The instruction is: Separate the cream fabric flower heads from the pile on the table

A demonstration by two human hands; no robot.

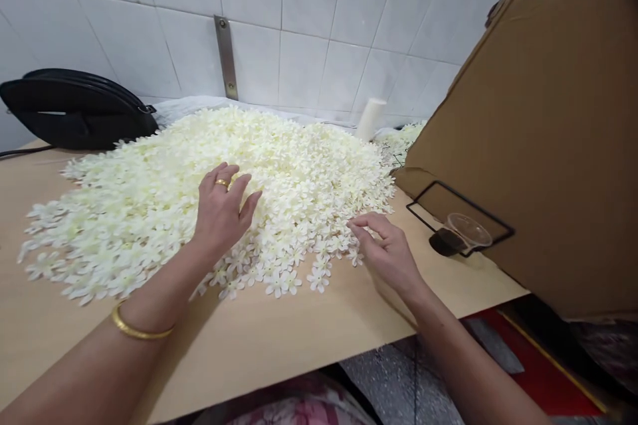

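A wide heap of white and pale yellow artificial flowers (299, 166) covers much of the wooden table (279, 352). Over the middle of the heap is my left hand (222, 209), its fingers apart and slightly bent, with nothing visible in them. My right hand (386, 246) is at the heap's right front edge, thumb and forefinger pinched together. Whatever lies between those fingertips is too small to make out. A few single flowers (319, 277) lie loose on the table between the hands, near the front of the heap.
A black bag (80, 109) stands at the back left. On the right, a large cardboard box (538, 146) leans over the table beside a black wire frame (463, 206) and a clear plastic cup (468, 231). A white roll (369, 118) stands behind the heap, before the tiled wall (319, 6).
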